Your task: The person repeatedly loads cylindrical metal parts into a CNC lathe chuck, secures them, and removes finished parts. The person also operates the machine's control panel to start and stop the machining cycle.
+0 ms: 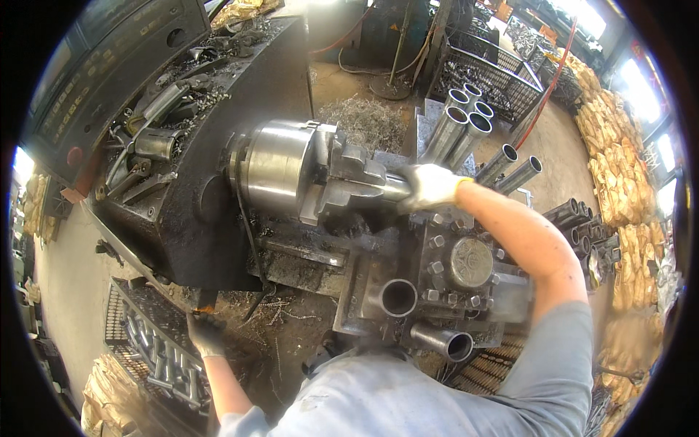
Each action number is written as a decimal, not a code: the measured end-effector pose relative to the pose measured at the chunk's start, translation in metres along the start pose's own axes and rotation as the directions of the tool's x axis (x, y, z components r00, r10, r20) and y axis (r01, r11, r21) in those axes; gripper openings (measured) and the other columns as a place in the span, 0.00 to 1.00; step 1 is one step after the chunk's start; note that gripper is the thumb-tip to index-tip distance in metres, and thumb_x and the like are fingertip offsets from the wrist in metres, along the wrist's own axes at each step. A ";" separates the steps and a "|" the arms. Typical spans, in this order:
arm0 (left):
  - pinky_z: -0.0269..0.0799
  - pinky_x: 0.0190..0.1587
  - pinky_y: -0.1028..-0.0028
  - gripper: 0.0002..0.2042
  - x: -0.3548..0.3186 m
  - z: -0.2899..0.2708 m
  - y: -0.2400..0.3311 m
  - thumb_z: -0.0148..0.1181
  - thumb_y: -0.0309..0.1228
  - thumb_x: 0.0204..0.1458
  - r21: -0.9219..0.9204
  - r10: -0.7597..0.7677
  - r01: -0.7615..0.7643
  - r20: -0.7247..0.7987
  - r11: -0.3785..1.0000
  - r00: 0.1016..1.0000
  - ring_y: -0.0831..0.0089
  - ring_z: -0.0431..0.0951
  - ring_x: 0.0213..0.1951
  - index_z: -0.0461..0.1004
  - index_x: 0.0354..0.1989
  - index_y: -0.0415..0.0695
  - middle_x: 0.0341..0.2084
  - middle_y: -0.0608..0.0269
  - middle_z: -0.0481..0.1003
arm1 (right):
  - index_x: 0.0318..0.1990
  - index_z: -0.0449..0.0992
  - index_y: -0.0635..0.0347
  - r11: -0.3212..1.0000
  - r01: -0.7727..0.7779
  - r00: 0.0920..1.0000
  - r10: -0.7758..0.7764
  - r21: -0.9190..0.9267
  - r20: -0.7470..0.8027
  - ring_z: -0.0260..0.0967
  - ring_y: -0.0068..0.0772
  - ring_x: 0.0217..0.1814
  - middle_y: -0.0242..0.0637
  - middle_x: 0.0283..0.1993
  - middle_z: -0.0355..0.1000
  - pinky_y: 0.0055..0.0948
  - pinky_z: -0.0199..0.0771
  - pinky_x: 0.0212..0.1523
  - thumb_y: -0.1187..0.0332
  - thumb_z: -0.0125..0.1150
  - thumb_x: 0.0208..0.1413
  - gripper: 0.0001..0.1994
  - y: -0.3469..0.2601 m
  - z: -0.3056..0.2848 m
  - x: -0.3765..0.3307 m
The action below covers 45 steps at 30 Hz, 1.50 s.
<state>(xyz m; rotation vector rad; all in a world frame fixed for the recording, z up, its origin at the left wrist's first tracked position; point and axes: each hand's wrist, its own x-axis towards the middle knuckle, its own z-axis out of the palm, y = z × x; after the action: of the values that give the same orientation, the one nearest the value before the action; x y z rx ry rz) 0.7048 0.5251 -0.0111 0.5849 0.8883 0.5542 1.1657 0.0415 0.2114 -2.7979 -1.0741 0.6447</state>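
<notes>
A large steel lathe chuck with stepped jaws sits left of the picture's middle. From the jaws a short length of shiny metal tube sticks out to the right. My right hand, in a white glove, is closed round that tube at its outer end. My left hand, in a darker, soiled glove, is low on the left beside the machine's base. Its fingers are curled at a small part with an orange patch, and what they hold is hidden.
Below my right forearm is a bolted tool post. Two tubes stand near my body. Several upright tubes are beyond my right hand. Metal chips and tools litter the headstock top. A crate of metal pieces lies lower left.
</notes>
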 end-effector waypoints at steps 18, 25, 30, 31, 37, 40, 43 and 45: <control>0.85 0.54 0.57 0.19 -0.084 0.126 0.081 0.66 0.20 0.61 0.510 0.772 -0.690 0.625 -0.514 -0.113 0.47 0.85 0.51 0.74 0.59 0.27 0.49 0.38 0.82 | 0.58 0.81 0.66 0.699 0.103 0.548 0.553 0.707 -0.627 0.79 0.27 0.42 0.38 0.41 0.83 0.30 0.79 0.49 0.70 0.68 0.60 0.19 -0.035 0.024 -0.228; 0.82 0.51 0.50 0.36 -0.043 0.358 0.231 0.58 0.37 0.67 0.573 0.588 -0.447 0.800 -0.687 0.121 0.43 0.87 0.44 0.52 0.81 0.43 0.44 0.38 0.84 | 0.58 0.80 0.72 0.581 0.029 0.277 0.777 0.813 -0.565 0.73 0.23 0.39 0.36 0.41 0.79 0.26 0.77 0.43 0.73 0.65 0.61 0.19 -0.097 0.136 -0.336; 0.75 0.62 0.51 0.42 0.004 0.421 0.286 0.48 0.50 0.70 0.682 0.418 -0.178 0.611 -0.709 0.672 0.49 0.84 0.58 0.38 0.85 0.46 0.61 0.37 0.79 | 0.58 0.81 0.69 0.610 -0.058 0.291 0.768 0.791 -0.571 0.75 0.22 0.41 0.34 0.40 0.81 0.25 0.77 0.45 0.75 0.63 0.60 0.18 -0.122 0.172 -0.384; 0.75 0.61 0.51 0.43 -0.007 0.413 0.279 0.54 0.46 0.66 0.719 0.493 -0.311 0.667 -0.621 0.559 0.48 0.84 0.58 0.39 0.86 0.54 0.57 0.38 0.81 | 0.57 0.81 0.69 0.611 -0.024 0.308 0.758 0.792 -0.575 0.76 0.22 0.40 0.35 0.40 0.82 0.25 0.78 0.45 0.76 0.63 0.60 0.17 -0.125 0.177 -0.389; 0.83 0.53 0.65 0.18 -0.157 0.256 0.113 0.61 0.15 0.60 0.122 0.588 -0.900 0.792 -0.419 -0.166 0.53 0.86 0.47 0.77 0.59 0.34 0.47 0.42 0.83 | 0.63 0.78 0.71 0.542 -0.026 0.484 0.742 0.840 -0.464 0.79 0.25 0.40 0.42 0.45 0.84 0.26 0.83 0.44 0.75 0.67 0.52 0.27 -0.136 0.202 -0.375; 0.84 0.45 0.64 0.12 -0.197 0.125 -0.010 0.66 0.19 0.56 0.302 0.386 -0.923 0.902 -0.238 0.195 0.58 0.88 0.40 0.83 0.49 0.37 0.39 0.47 0.85 | 0.73 0.67 0.70 0.447 0.064 0.655 0.655 0.892 -0.376 0.77 0.22 0.39 0.46 0.57 0.81 0.25 0.81 0.43 0.77 0.71 0.45 0.42 -0.128 0.208 -0.344; 0.81 0.52 0.65 0.12 -0.209 -0.010 -0.102 0.66 0.31 0.60 0.914 0.057 -0.335 0.331 0.230 0.942 0.57 0.87 0.45 0.83 0.50 0.41 0.40 0.47 0.85 | 0.64 0.76 0.63 0.688 0.070 0.736 0.453 0.722 -0.503 0.77 0.24 0.34 0.37 0.41 0.84 0.27 0.81 0.42 0.73 0.75 0.44 0.34 -0.117 0.209 -0.310; 0.80 0.54 0.63 0.17 -0.222 -0.107 -0.131 0.66 0.41 0.61 0.997 0.007 0.033 -0.033 0.064 0.999 0.58 0.87 0.50 0.84 0.53 0.44 0.43 0.49 0.86 | 0.46 0.86 0.62 0.738 0.084 0.813 0.337 0.669 -0.474 0.80 0.27 0.36 0.35 0.39 0.85 0.30 0.82 0.44 0.68 0.78 0.47 0.17 -0.115 0.211 -0.288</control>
<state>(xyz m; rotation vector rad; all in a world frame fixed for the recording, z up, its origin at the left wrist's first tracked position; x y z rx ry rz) 0.5277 0.3108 -0.0310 1.9083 1.2531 -0.2488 0.8158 -0.0767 0.1473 -2.1794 -0.3921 0.1032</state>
